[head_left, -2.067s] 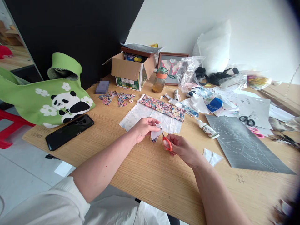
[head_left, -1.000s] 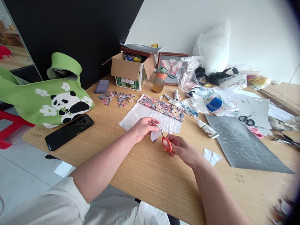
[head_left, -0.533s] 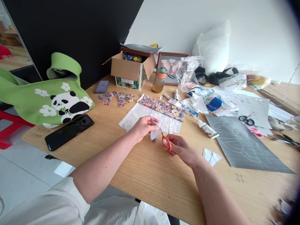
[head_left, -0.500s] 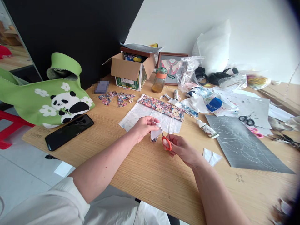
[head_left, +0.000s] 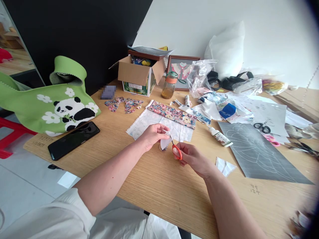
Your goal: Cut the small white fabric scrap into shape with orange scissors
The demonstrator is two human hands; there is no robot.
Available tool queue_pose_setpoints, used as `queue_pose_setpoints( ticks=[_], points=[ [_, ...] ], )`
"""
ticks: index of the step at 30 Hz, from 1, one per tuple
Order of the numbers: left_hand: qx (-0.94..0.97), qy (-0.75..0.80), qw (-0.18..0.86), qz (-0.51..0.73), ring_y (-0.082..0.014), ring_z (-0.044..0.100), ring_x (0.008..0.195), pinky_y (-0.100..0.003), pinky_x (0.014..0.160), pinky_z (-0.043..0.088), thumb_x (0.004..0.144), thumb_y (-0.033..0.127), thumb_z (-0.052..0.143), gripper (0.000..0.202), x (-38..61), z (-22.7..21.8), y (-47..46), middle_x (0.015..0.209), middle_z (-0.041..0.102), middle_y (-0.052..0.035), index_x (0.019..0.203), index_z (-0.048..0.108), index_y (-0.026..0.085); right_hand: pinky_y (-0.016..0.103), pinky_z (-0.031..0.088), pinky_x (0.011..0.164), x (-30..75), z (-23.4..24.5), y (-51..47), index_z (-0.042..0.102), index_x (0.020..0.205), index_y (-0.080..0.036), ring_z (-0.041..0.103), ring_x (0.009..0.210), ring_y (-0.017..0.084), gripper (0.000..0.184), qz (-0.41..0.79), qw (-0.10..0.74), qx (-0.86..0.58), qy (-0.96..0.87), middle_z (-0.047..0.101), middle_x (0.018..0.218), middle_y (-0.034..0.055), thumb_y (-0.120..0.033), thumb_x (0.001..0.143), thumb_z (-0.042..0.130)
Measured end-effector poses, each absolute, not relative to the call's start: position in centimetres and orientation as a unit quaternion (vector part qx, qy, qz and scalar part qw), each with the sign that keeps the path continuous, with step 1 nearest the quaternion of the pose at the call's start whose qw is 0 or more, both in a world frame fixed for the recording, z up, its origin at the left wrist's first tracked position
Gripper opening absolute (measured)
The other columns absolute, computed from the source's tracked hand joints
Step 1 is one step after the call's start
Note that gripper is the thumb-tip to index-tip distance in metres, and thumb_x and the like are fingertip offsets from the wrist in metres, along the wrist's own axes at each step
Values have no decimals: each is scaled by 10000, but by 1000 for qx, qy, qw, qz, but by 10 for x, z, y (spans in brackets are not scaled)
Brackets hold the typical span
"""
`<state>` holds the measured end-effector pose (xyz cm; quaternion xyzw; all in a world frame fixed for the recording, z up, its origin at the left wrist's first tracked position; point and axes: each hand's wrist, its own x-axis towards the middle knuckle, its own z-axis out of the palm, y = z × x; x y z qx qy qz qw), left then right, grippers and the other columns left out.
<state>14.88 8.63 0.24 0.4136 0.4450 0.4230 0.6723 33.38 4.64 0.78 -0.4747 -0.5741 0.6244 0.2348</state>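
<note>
My left hand (head_left: 152, 135) pinches a small white-backed fabric piece (head_left: 164, 142) above the wooden table (head_left: 159, 186). My right hand (head_left: 193, 158) grips small orange-handled scissors (head_left: 176, 151), whose blades meet the edge of that piece. Just beyond my hands lies a floral fabric strip (head_left: 173, 114) on a white sheet (head_left: 149, 124). Cut floral scraps (head_left: 124, 103) rest further back to the left.
A black phone (head_left: 73, 139) and a green panda bag (head_left: 50, 103) lie at the left. At the back stand a cardboard box (head_left: 138, 74), a bottle (head_left: 170, 85) and a picture frame. A glue bottle (head_left: 219, 136), grey sheet (head_left: 256, 152), black scissors (head_left: 261, 126) and papers fill the right.
Almost nothing differs; my right hand and the scissors have shifted very slightly at the edge of the fabric piece, and my left hand keeps its pinch.
</note>
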Motion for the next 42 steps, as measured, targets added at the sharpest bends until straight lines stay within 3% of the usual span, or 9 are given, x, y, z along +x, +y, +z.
queue_pose_setpoints(
  ticks=[42],
  points=[
    [406, 440, 684, 417, -83, 553, 653, -216, 581, 426, 629, 99, 713, 279, 149, 2, 87, 770, 556, 11, 889, 613, 117, 255, 291, 499, 336, 4, 47, 518, 732, -176, 373, 541, 91, 502, 609, 238, -480, -584, 458, 634, -36, -647, 714, 691]
  ],
)
